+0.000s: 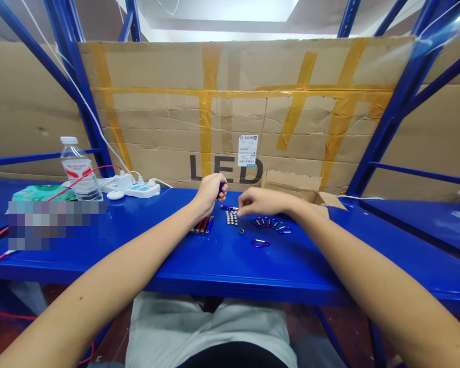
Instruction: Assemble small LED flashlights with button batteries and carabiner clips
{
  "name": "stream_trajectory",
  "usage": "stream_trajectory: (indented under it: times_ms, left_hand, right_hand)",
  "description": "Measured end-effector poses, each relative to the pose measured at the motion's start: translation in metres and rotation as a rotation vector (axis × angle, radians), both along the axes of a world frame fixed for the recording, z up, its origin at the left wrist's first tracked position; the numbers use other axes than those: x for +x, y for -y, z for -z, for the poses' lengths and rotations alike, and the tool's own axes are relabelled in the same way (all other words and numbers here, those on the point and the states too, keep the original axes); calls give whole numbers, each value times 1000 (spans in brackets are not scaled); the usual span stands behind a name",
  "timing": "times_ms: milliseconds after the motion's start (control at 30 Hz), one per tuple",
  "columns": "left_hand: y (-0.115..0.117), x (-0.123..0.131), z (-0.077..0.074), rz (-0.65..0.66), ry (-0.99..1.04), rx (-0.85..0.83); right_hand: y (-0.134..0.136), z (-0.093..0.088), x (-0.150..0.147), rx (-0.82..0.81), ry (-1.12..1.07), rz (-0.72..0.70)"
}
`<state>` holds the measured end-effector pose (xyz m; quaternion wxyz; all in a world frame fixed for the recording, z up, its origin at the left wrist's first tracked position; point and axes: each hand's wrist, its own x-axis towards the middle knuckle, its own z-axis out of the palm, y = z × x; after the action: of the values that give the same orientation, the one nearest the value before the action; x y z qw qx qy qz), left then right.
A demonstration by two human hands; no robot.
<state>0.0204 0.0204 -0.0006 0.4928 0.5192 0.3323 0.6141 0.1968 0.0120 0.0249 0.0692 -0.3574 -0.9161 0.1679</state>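
My left hand (212,192) is closed in a fist around a small dark purple piece (220,189), mostly hidden by the fingers. Just to its right, my right hand (258,201) points down in a pinch at the edge of several rows of silver button cells (232,219); whatever is between its fingertips is too small to see. Behind the cells lies a blue-purple tube with a silver end (228,207). Red and blue metal tubes (204,226) lie side by side below my left wrist. A small round silver-and-black part (242,231) rests in front of the cells.
Coloured carabiners (270,223) are fanned out under my right forearm, with a single purple carabiner (260,244) nearer the edge. An open cardboard box (295,186) stands behind. At left are a water bottle (80,174), a power strip (141,189) and cables.
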Motion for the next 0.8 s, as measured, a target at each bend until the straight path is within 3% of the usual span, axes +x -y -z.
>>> stream_trajectory:
  times_ms: [100,267,467,633,800]
  left_hand:
    - [2,3,0,21,-55,33]
    - [3,11,5,97,-152,-12]
    - [2,13,9,123,-213,-16]
    - [4,15,12,124,-325,21]
    - [5,15,16,145,-432,100]
  right_hand:
    - [-6,-8,21,-84,-304,110]
    - [-12,3,31,-398,-753,208]
    - [-12,10,18,-615,-983,252]
    - [-13,13,15,-567,-1013,289]
    - [-18,15,17,-324,-906,234]
